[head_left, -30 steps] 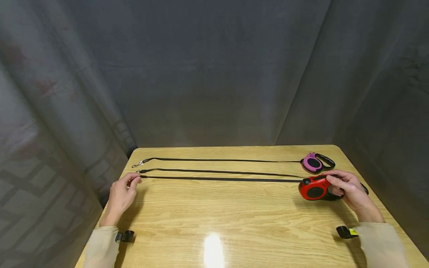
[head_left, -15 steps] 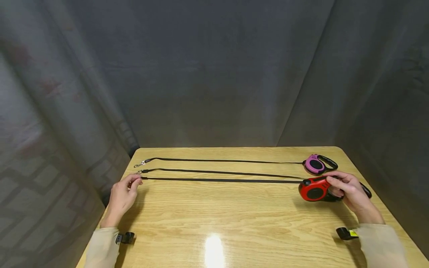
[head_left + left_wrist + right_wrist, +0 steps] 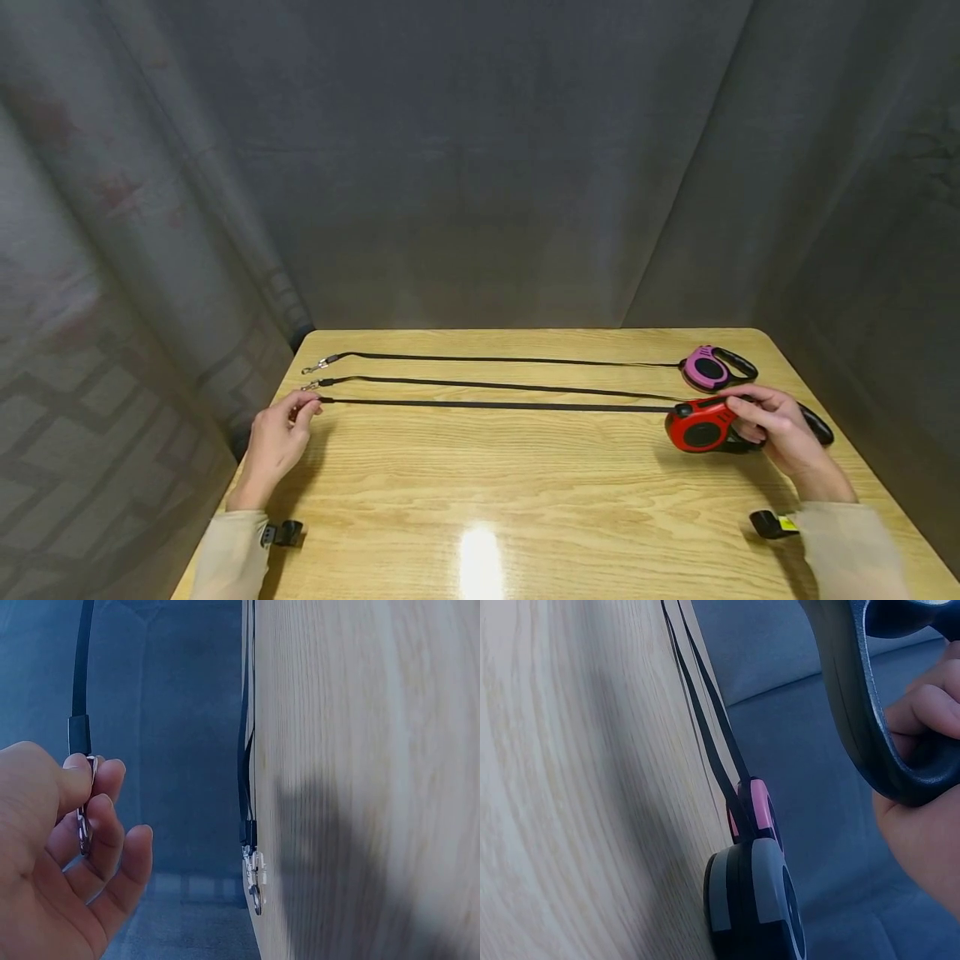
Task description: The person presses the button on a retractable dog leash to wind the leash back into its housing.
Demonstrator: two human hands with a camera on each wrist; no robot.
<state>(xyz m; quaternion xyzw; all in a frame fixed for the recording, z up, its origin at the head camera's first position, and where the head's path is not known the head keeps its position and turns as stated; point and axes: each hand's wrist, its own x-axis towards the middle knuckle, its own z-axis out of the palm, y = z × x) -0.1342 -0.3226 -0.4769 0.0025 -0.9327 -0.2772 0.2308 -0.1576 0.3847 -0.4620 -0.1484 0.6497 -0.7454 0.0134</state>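
While the left hand [image 3: 273,440] pinches the metal clip [image 3: 85,825], the right hand [image 3: 776,427] grips the glossy red leash case [image 3: 701,426] — flat black tape [image 3: 495,405] taut across the wooden surface [image 3: 525,492].

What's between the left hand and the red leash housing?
Head view: only the red leash's own black strap, stretched across the table from the left hand to the red leash housing in the right hand.

Left hand [image 3: 274,439] pinching, right hand [image 3: 776,428] curled, both forearms outstretched
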